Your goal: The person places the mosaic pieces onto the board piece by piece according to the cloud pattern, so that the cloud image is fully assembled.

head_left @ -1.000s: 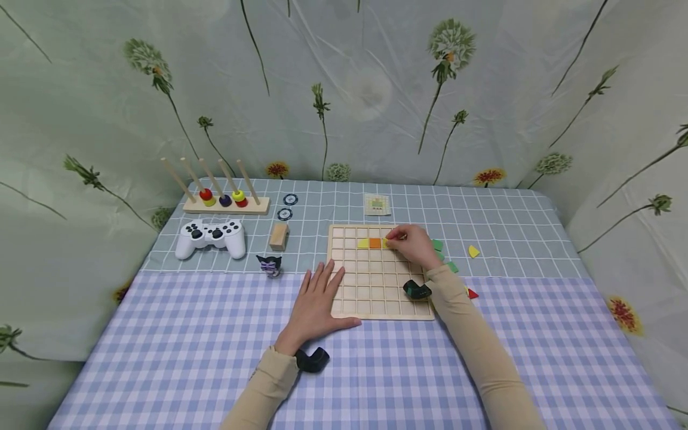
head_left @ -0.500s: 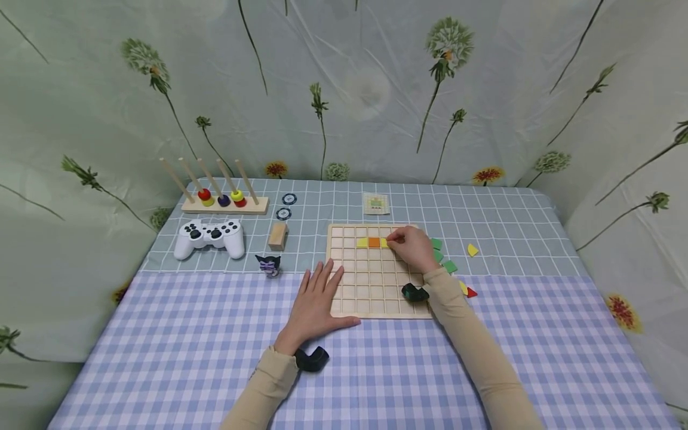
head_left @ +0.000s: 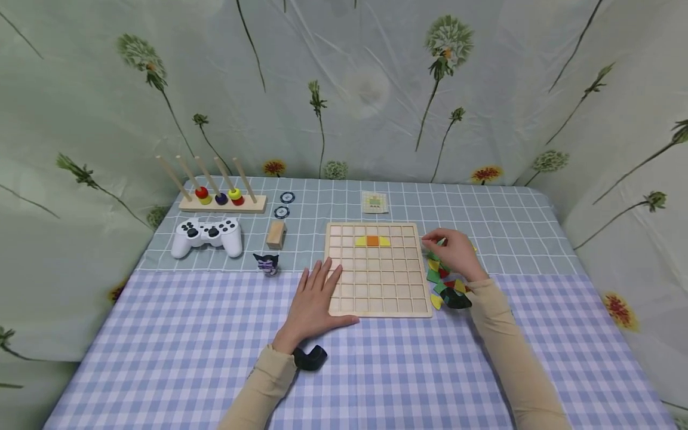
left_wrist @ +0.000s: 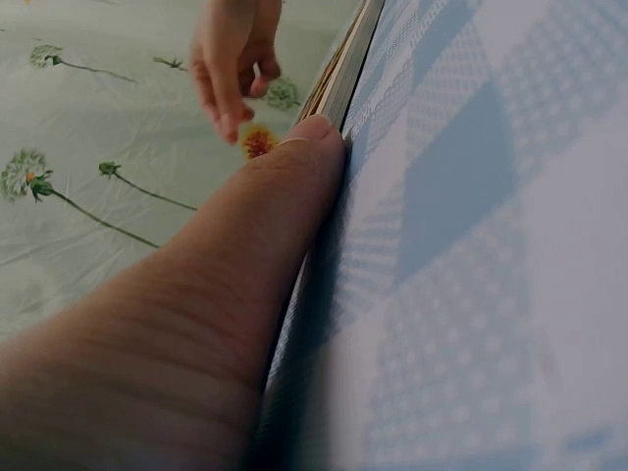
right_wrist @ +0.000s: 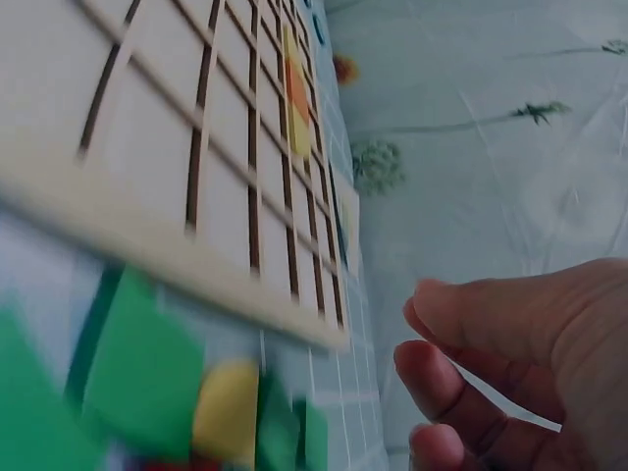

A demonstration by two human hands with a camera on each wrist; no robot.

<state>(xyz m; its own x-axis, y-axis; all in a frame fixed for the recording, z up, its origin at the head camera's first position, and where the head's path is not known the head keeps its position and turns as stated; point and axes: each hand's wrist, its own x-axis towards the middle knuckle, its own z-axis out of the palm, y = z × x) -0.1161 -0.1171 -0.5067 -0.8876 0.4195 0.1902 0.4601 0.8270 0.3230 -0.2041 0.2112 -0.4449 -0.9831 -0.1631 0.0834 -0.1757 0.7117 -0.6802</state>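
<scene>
A square wooden grid board point(head_left: 376, 286) lies in the middle of the table. On an upper row sit an orange square tile point(head_left: 373, 241) and two yellow tiles, one on each side of it. My left hand point(head_left: 312, 304) is spread flat at the board's lower left corner, its thumb point(left_wrist: 294, 177) along the front edge. Off the board's right side, my right hand point(head_left: 451, 249) hovers over a loose pile of green, yellow and red tiles point(head_left: 434, 276). Its thumb and fingers point(right_wrist: 471, 392) are loosely bent and apart, with nothing between them. The hand covers part of the pile.
A small pattern card point(head_left: 374, 202) lies behind the board. To the left are a white game controller point(head_left: 207, 236), a peg stand with coloured beads point(head_left: 223, 204), a wooden block point(head_left: 276, 235), two round chips point(head_left: 285, 204) and a small dark figurine point(head_left: 267, 264).
My right hand has left the yellow tile on the board and moved right to the loose tiles. The yellow tile stays beside the orange one. The left hand keeps its place.
</scene>
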